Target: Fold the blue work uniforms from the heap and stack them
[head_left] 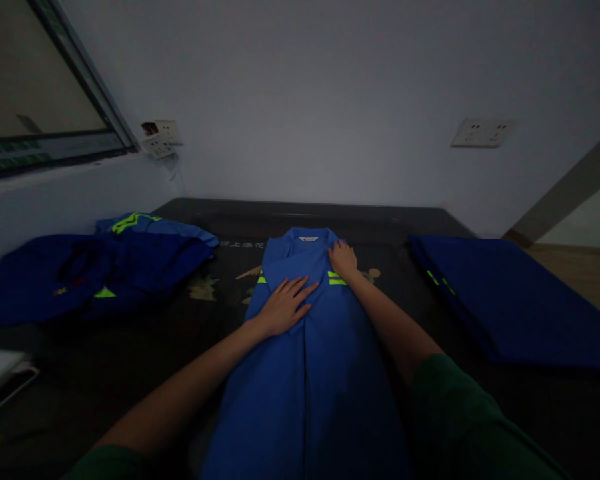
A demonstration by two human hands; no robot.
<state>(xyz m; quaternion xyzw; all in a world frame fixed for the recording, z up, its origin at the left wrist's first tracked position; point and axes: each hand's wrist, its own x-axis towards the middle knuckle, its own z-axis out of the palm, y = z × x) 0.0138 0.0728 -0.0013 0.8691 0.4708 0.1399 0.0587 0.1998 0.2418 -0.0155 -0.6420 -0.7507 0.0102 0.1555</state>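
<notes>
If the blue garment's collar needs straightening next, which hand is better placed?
Probably the right hand: it rests on the blue garment near the shoulder, close to the collar. The left hand lies lower, across the front.

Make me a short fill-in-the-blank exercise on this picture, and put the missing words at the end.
1. Of the left grip and the right grip, the one nearer the collar is the ____ one.
2. In the picture, the crumpled dark blue clothing lies to the ____ of the blue garment.
3. The person's own sleeves are ____ in colour.

Missing words: right; left; green.
</notes>
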